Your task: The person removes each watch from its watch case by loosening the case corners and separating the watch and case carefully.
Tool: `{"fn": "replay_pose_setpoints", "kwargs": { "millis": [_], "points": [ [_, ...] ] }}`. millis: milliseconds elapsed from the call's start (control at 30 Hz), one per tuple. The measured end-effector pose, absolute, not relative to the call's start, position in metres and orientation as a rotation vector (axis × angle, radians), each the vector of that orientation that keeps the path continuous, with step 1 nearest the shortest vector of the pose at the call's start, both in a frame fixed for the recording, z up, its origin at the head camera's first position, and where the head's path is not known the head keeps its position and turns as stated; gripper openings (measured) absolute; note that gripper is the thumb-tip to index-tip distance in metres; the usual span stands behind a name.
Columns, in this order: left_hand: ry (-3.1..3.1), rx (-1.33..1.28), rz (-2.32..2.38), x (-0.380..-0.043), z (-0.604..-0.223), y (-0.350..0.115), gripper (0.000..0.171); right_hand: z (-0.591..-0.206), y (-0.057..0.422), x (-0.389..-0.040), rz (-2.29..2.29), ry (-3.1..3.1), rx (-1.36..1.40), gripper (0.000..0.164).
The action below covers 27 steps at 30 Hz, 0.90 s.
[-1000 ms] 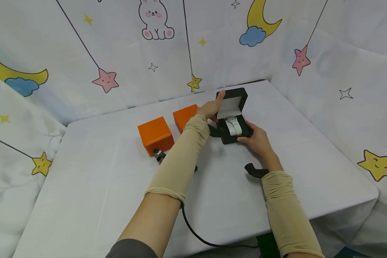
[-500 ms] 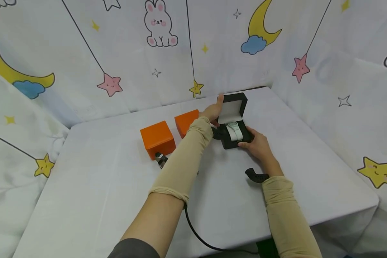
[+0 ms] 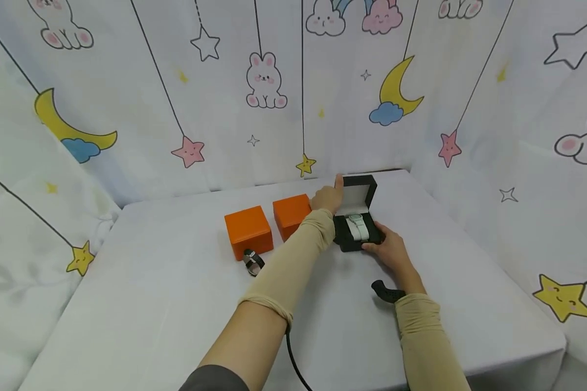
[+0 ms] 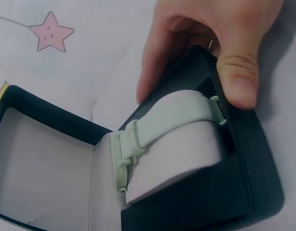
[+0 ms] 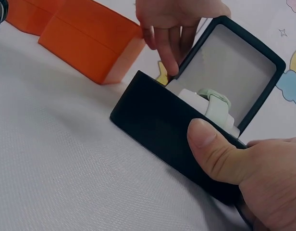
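Observation:
An open black watch box stands on the table with its lid raised. Inside it, a pale green watch is wrapped round a white cushion. My left hand holds the lid at its left edge, thumb at the upper corner; in the right wrist view its fingers hang beside that edge. With thumb on the front wall and fingers round the side, my right hand grips the base's front right corner. That same right hand shows at the top of the left wrist view.
Two orange boxes stand left of the watch box, the right one partly behind my left forearm. A dark-strapped watch lies before the left box. A black cable hangs below my left arm. Behind the table is a printed cloth.
The head view has tilted up, so everything sits lower in it. Both hands keep their hold on the watch box, and its lid stays raised.

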<state>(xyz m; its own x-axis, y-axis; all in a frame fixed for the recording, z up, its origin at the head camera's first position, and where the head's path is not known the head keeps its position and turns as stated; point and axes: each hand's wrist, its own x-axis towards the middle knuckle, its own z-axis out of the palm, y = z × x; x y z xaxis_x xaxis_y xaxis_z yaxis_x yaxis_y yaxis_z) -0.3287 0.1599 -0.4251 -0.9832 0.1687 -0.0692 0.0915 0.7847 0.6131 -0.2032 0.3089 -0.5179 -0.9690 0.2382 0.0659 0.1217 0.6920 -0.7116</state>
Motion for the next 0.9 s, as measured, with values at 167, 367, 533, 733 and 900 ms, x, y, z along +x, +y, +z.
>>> {"fn": "replay_pose_setpoints", "kwargs": {
  "millis": [167,367,533,733,900],
  "points": [
    [3.048,0.209,1.095,-0.316,-0.437,0.167,0.07,-0.539,0.315,-0.204,1.155,-2.722,-0.32,0.094],
    [3.431,0.968,1.242,-0.301,-0.447,0.151,0.015,-0.544,0.309,-0.214,1.155,-2.704,-0.285,0.092],
    [3.333,1.332,0.701,-0.299,-0.465,0.136,0.028,-0.534,0.309,-0.237,1.101,-2.689,-0.214,0.091],
    [3.194,1.046,0.347,-0.309,-0.488,0.129,0.051,-0.533,0.309,-0.252,1.084,-2.723,-0.15,0.093],
    [3.089,1.076,0.415,-0.317,-0.497,0.133,0.059,-0.535,0.309,-0.254,1.073,-2.697,-0.167,0.089]
  ]
}}
